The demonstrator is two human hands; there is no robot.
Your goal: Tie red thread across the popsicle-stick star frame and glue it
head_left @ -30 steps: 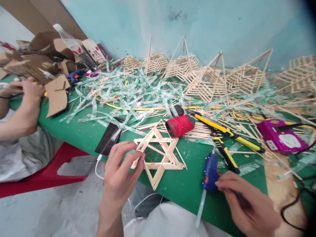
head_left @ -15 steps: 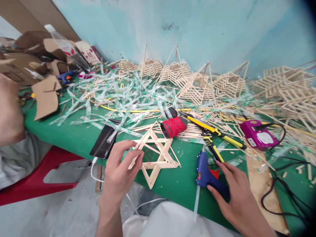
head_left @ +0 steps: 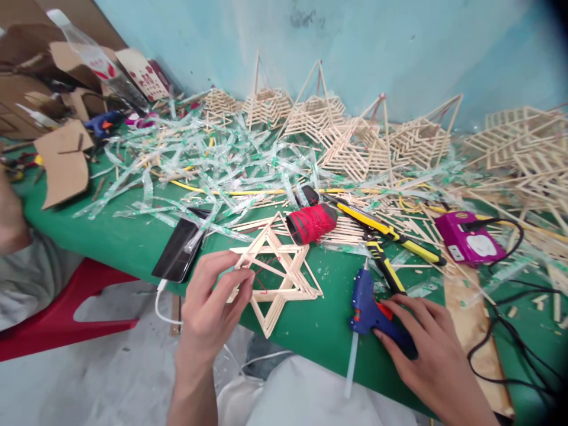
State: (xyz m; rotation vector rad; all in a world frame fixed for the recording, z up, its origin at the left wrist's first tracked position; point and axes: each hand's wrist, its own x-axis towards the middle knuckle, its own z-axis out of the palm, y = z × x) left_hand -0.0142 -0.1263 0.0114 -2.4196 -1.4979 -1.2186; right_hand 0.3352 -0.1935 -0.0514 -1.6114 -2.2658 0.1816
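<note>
A six-pointed star of thin wooden sticks point(head_left: 284, 293) lies at the front of the green table. My left hand point(head_left: 217, 296) is closed at its left corner, with thumb and fingertips pinching the sticks there. Red thread shows inside the star. On the right, my right hand point(head_left: 423, 337) has its thumb and fingers around the handle of a blue hot glue gun point(head_left: 364, 305). The gun's nozzle points away from me and a clear glue stick juts from its back end. A red thread spool point(head_left: 313, 223) lies just behind the star.
Yellow-black pliers point(head_left: 385, 266) and a yellow cutter point(head_left: 377, 223) lie beyond the gun. A purple power box point(head_left: 469, 238) with black cords is at right. Plastic strips point(head_left: 213, 160) and stick frames point(head_left: 355, 151) line the wall. A phone point(head_left: 181, 248) is left; another person's arm point(head_left: 9, 213) shows.
My right hand's fingers have closed in around the glue gun's handle. My left hand keeps its pinch on the star. The view has shifted slightly.
</note>
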